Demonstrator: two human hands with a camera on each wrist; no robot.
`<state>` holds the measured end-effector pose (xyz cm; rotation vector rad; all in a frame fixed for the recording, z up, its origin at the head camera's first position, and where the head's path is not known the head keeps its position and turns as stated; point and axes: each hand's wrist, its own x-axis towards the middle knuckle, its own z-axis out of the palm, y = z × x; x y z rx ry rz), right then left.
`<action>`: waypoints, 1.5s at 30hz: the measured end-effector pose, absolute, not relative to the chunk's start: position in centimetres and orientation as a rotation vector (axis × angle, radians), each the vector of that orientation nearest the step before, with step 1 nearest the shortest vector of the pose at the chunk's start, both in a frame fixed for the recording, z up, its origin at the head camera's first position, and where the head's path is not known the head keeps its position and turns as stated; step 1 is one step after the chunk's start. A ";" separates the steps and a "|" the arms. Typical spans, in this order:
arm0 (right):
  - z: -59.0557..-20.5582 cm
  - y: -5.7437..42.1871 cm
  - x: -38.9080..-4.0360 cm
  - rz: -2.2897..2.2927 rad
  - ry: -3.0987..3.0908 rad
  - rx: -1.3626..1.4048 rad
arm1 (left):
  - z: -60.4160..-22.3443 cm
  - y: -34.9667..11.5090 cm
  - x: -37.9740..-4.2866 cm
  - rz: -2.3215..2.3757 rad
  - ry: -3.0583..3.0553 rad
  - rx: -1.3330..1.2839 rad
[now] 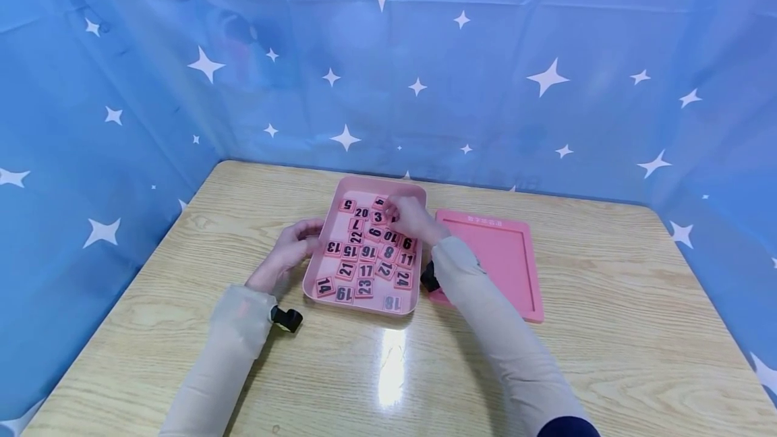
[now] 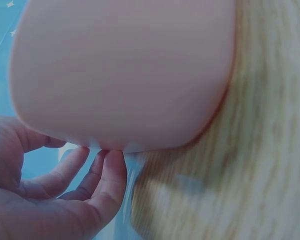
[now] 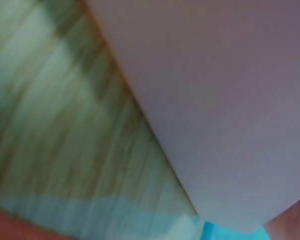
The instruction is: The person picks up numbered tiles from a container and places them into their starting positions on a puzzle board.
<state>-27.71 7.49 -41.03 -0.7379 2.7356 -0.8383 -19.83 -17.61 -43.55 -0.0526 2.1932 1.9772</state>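
Note:
On the table sits a light-pink tray (image 1: 320, 263) with low walls, holding many pink square tiles with black numbers, among them 20 (image 1: 361, 212), 17 (image 1: 365, 271) and 14 (image 1: 324, 286). My left hand (image 1: 293, 245) touches the tray's left side. In the left wrist view the fingertips (image 2: 115, 156) meet the rim edge, spread a little apart. My right hand (image 1: 413, 216) reaches over the right wall, its bent fingers down beside tile 4 (image 1: 379, 202) and tile 3 (image 1: 378, 217). Whether a tile is pinched there is hidden. The right wrist view shows the tray's outer wall (image 3: 215, 100), not the fingers.
Right of the tray lies a darker pink square frame (image 1: 498, 261) with a raised rim, partly under my right forearm. The wooden table (image 1: 607, 302) extends around both. A blue curtain (image 1: 394, 100) with white stars hangs behind and at the sides. Glare washes out tile 18 (image 1: 392, 303).

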 end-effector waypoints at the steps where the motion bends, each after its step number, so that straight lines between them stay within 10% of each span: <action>1: -41.1 7.5 -27.7 -0.854 2.731 -0.740 | -43.6 -17.6 -19.8 1.977 2.197 -0.055; 45: -40.3 8.4 -27.6 -0.884 2.791 -0.617 | -44.0 -17.6 -19.7 1.975 2.194 -0.071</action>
